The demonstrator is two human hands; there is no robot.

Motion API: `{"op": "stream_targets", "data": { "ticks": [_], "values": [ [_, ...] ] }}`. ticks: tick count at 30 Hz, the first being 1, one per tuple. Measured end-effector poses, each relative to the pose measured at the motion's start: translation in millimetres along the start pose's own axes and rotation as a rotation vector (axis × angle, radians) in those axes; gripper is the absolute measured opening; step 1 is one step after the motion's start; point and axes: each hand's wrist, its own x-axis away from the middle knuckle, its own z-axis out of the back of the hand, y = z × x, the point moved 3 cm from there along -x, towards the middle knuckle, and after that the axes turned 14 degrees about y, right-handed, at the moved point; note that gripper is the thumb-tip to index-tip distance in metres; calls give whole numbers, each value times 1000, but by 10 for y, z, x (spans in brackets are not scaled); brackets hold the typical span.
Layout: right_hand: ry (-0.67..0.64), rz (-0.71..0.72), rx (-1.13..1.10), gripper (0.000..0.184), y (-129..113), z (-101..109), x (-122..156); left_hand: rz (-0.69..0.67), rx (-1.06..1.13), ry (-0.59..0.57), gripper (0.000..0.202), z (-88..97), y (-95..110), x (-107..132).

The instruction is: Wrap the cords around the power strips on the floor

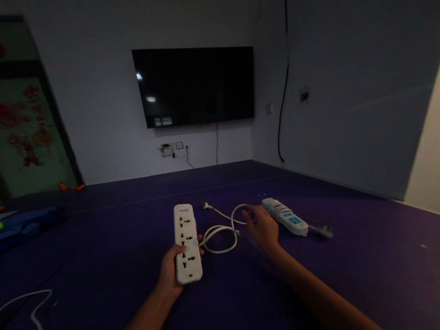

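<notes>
The white power strip [188,228] is best steadied by the left hand [171,268], fingers clamped on it, cord [224,251] slack at right; whether the right hand [264,229] pinches, I cannot tell.

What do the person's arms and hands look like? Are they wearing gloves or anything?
No gloves: the left hand and the right hand are bare. The left forearm and right forearm are bare too, with no sleeve, watch or bracelet showing. It's too dim to see small markings.
</notes>
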Motion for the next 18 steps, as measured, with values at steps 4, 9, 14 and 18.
{"op": "stream_targets", "data": {
  "ticks": [4,9,14,18],
  "values": [
    [-508,351,-201,36,-146,-177,187,-135,-25,-37,56,-65,414,76],
    [-647,330,-153,15,-125,-374,293,-173,-255,-112,61,-177,1081,137],
    [-159,-298,-396,22,-5,-285,-238,-160,-427,-42,52,-87,1530,95],
    [278,-857,-795,36,-56,-31,-852,-207,-506,-61,50,62,1610,45]
  ]
}}
